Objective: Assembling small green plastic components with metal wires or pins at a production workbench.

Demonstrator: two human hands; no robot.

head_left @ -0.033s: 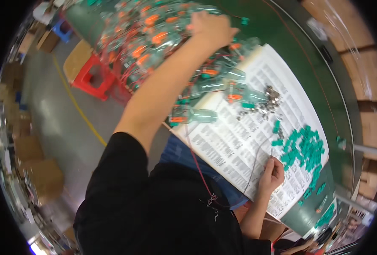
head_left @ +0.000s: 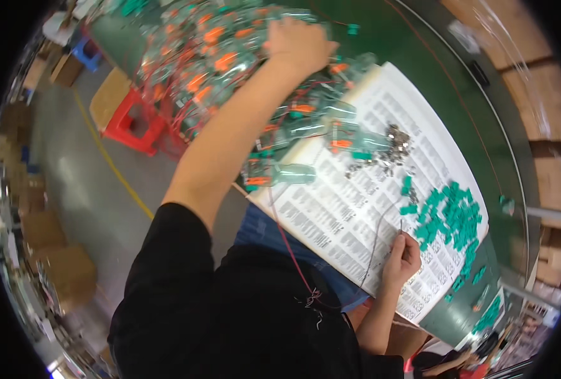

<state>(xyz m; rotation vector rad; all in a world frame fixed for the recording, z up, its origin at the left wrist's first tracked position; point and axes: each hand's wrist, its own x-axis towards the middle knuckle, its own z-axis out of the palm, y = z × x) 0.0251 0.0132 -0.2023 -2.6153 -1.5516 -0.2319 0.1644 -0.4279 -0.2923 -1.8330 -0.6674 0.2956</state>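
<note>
The left hand (head_left: 298, 45) is reaching over the pile (head_left: 220, 62) of clear, orange-fitted parts, its back showing and its thumb sticking out to the right; the hand is blurring and its fingertips are being hidden, so I cannot tell whether it is gripping a part. The right hand (head_left: 402, 260) is resting over the lower part of the sheet (head_left: 325, 218), thumb and forefinger pinching a thin dark tip (head_left: 401, 225) (perhaps a wire end, too small to be sure). A red wire (head_left: 283, 234) is running down from a part (head_left: 295, 174) near the sheet's left corner, crossing the edge and drooping over the person's dark shirt. The pile is covering the sheet's upper left edge, with another part (head_left: 356, 139) lying farther in, touching the metal bits (head_left: 397, 146). The green pieces (head_left: 452, 218) are lying just beside the right hand and spilling past the sheet's right edge, which is leaving the hand more room toward the printed middle. A strip of green table (head_left: 422, 66) is running between the sheet and the boxes (head_left: 536, 98), widening beyond the left hand
</note>
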